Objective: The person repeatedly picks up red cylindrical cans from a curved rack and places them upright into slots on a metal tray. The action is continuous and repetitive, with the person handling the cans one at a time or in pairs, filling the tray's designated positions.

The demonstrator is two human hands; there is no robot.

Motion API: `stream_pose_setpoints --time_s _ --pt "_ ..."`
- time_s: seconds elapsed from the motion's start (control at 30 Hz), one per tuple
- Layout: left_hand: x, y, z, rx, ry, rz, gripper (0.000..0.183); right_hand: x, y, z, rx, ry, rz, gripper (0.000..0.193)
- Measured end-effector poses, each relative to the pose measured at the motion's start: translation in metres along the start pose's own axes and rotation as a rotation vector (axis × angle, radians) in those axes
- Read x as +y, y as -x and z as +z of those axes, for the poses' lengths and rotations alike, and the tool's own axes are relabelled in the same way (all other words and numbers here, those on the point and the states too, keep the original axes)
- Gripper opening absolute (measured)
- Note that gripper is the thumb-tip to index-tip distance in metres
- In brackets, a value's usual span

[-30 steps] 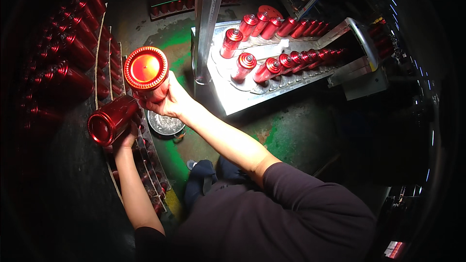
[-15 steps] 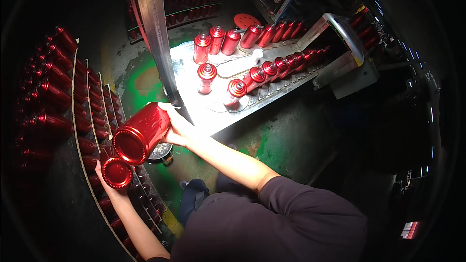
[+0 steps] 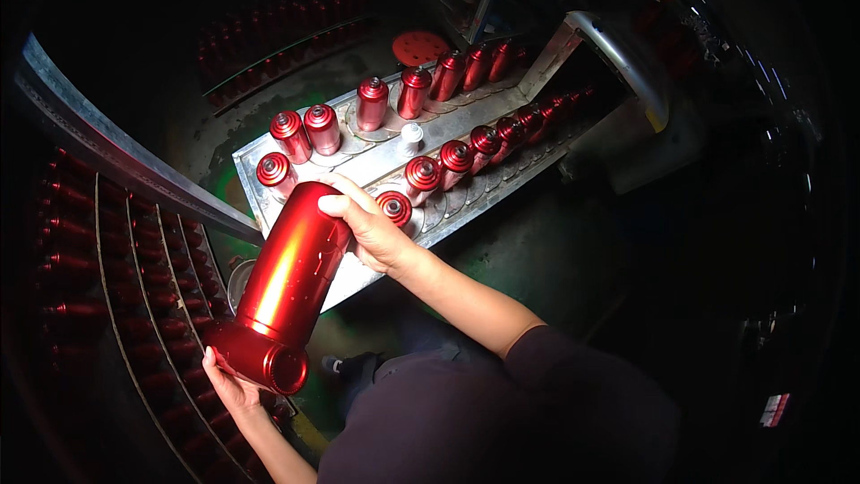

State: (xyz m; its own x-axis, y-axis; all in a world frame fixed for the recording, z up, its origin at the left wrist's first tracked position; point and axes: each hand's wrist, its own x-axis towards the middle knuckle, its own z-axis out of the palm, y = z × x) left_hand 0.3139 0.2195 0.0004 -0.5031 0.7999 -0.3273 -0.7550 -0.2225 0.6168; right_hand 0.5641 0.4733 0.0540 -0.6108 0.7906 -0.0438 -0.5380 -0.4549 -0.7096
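My right hand (image 3: 372, 231) is closed round the upper end of a large glossy red metal bottle (image 3: 294, 269), its thumb lying on the side. The bottle slants down to the left, with a bright streak of light along it. At lower left my left hand (image 3: 235, 393) is wrapped under a second red bottle (image 3: 246, 357), whose round base faces down to the right. The two bottles overlap in view; I cannot tell whether they touch. Beyond my right hand, red bottles with stepped tops, such as one red bottle (image 3: 394, 206), stand upright on the metal conveyor table (image 3: 376, 159).
A small white plastic piece (image 3: 411, 138) stands mid-table. The rows of bottles run toward a metal hood (image 3: 618, 58). On the left, racks (image 3: 112, 273) hold many red bottles below a metal post (image 3: 116, 134). A red round stool (image 3: 419, 47) is behind the table.
My view has shifted, so the post now appears farther left. The bottle in my right hand has turned from base-on to side-on. Both hands keep their hold.
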Motion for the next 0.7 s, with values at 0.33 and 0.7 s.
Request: stream_pose_setpoints --time_s 0.33,0.7 --pt "-0.022 -0.038 0.096 -0.183 -0.130 0.000 0.055 -0.103 0.064 -0.031 0.238 0.165 -0.333 0.047" --pt "-0.037 -0.056 0.175 -0.273 -0.393 0.114 0.070 -0.178 0.141 -0.090 0.731 0.528 -0.751 0.051"
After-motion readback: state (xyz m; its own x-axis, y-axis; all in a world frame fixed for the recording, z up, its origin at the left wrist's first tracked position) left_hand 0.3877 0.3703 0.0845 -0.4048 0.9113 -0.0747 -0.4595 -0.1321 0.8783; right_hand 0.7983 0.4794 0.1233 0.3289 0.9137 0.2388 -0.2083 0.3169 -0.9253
